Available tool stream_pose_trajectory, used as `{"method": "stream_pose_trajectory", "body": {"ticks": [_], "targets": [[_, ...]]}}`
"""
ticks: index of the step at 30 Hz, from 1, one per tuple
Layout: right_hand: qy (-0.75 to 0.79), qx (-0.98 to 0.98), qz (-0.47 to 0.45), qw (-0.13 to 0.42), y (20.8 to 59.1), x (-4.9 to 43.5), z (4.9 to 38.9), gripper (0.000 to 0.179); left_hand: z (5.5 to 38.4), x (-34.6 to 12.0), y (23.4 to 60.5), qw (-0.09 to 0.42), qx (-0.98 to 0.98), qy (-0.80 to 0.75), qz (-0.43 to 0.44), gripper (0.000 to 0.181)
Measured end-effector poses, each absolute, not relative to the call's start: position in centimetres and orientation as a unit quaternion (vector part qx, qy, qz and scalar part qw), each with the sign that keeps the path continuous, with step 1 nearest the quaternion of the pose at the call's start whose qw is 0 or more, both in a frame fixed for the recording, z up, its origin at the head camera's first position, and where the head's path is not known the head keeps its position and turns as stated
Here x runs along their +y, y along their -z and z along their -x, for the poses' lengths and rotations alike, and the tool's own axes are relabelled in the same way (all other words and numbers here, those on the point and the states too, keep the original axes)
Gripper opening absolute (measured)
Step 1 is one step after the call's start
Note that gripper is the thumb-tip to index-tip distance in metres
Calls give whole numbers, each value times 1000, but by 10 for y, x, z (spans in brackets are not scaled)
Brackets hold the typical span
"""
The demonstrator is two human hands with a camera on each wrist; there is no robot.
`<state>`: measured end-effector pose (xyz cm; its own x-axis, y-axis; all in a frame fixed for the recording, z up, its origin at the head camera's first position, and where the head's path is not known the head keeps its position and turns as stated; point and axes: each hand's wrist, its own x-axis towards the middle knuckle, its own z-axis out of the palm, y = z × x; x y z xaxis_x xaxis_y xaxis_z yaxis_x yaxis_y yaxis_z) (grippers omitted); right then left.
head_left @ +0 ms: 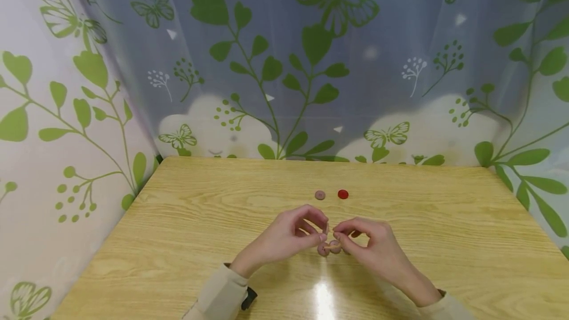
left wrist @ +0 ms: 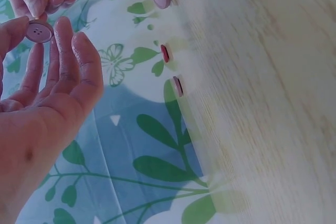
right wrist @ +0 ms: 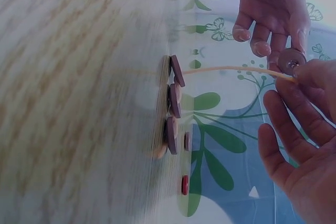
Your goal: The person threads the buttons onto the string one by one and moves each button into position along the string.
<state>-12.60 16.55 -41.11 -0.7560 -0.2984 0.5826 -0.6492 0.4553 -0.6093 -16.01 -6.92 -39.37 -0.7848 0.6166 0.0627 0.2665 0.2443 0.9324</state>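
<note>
My left hand [head_left: 295, 231] pinches a dusty-pink four-hole button [left wrist: 39, 31] between thumb and fingertip, its other fingers spread. Close by on the right, my right hand [head_left: 378, 248] pinches a pale orange cord [right wrist: 226, 68] near its end, right at the face of that button. Whether the tip has entered a hole cannot be told. From there the cord runs down to several pink buttons [right wrist: 171, 135] threaded in a row on the tabletop. In the head view, those threaded buttons lie beneath both hands, partly covered by the fingers.
Beyond the hands, a loose pink button [head_left: 320, 195] and a red button [head_left: 343, 194] lie flat on the wooden table [head_left: 200, 211]. A leaf-patterned curtain [head_left: 266, 63] hangs behind the table's far edge and along its sides.
</note>
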Motion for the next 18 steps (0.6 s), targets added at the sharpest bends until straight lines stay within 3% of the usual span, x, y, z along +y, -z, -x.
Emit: {"method": "stream_pose_trajectory", "body": {"ticks": [18], "targets": [[-436, -824, -298, 203, 412, 164, 125, 26, 157, -65, 392, 175, 764, -555, -279, 19]]}}
